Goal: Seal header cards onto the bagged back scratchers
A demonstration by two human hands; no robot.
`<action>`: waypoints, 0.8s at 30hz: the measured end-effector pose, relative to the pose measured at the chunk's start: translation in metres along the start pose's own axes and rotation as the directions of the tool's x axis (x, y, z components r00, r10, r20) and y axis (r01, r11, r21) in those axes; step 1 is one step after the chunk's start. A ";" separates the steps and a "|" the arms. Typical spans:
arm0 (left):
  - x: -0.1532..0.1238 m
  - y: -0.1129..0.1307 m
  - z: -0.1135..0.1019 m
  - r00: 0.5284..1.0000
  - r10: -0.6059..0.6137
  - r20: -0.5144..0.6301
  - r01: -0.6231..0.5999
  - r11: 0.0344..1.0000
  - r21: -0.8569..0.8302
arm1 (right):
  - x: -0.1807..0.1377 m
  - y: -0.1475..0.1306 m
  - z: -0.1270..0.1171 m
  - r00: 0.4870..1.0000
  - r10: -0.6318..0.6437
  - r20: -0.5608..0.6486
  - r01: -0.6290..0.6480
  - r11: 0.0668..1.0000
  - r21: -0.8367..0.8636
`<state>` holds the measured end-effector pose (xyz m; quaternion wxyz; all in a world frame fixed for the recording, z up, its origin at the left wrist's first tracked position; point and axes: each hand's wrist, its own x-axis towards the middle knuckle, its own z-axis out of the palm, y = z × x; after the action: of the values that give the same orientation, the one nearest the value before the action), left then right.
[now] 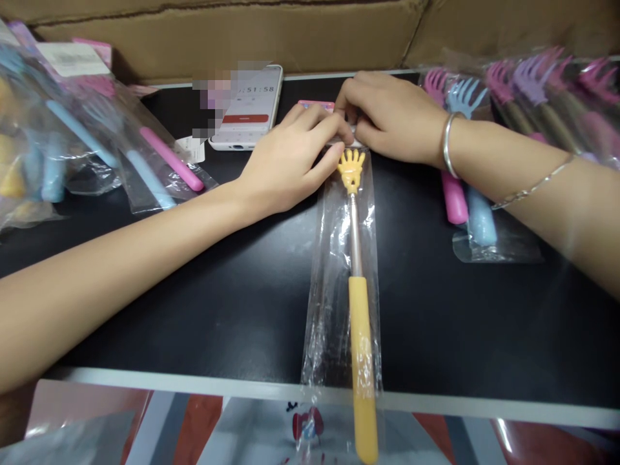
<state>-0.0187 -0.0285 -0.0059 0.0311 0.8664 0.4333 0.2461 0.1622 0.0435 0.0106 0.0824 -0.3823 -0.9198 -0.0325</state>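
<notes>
A yellow hand-shaped back scratcher (362, 323) with a metal shaft lies in a clear plastic bag (322, 278), its handle reaching past the table's front edge. At the bag's top end, my left hand (290, 155) has thumb and fingers closed on the plastic, just beside the scratcher's yellow claw. My right hand (390, 116) meets it there, its fingers bent and pinching the same end of the bag. Between the hands, part of a pink card (317, 104) shows; the rest is hidden under the fingers.
A phone (247, 110) showing a timer lies behind my left hand. Bagged back scratchers, blue and pink (172, 158), are heaped at the left. More bagged scratchers (533, 84) lie at the right, partly under my right forearm. A cardboard wall (314, 39) borders the black table (217, 310).
</notes>
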 end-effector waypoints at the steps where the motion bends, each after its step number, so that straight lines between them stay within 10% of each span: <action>1: 0.000 0.000 0.000 1.000 -0.002 0.000 0.002 1.000 -0.001 | 0.000 0.000 0.000 1.000 0.005 0.003 -0.005 1.000 -0.002; 24: -0.001 0.002 0.002 0.999 -0.025 -0.022 0.025 1.000 -0.011 | -0.001 -0.005 -0.002 1.000 0.016 0.012 -0.016 1.000 -0.017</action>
<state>-0.0170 -0.0302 -0.0075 0.0343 0.8580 0.4431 0.2574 0.1595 0.0389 0.0125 0.0740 -0.3906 -0.9169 -0.0372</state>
